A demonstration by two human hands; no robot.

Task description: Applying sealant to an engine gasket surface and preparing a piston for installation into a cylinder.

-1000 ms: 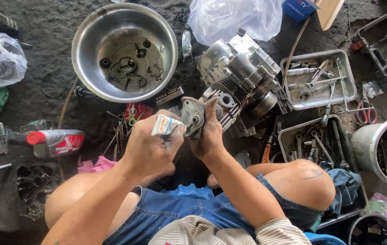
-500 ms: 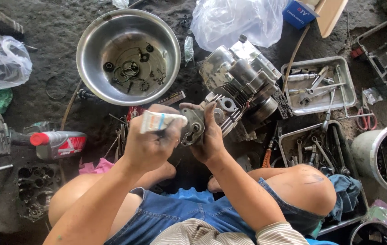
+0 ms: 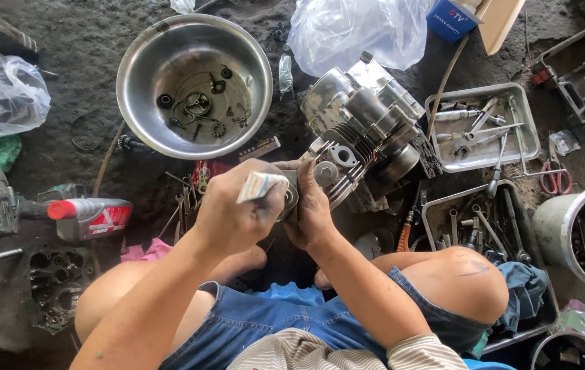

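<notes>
On the dirty workshop floor [image 3: 66,41], near the engine [image 3: 368,130], our left hand [image 3: 234,209] grasps a small white tube [image 3: 259,185] and our right hand [image 3: 313,212] holds a round metal part [image 3: 290,195].

Grey bottle [image 3: 90,218] with red label at left, blue box [image 3: 451,16] top right

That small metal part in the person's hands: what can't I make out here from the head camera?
- Metal part: mostly covered by the left hand and right hand.
- White tube: its tip is hidden behind the left fingers.
- Steel bowl: the pieces inside are too small to identify.
- Grey bucket: cut off by the right edge.
</notes>
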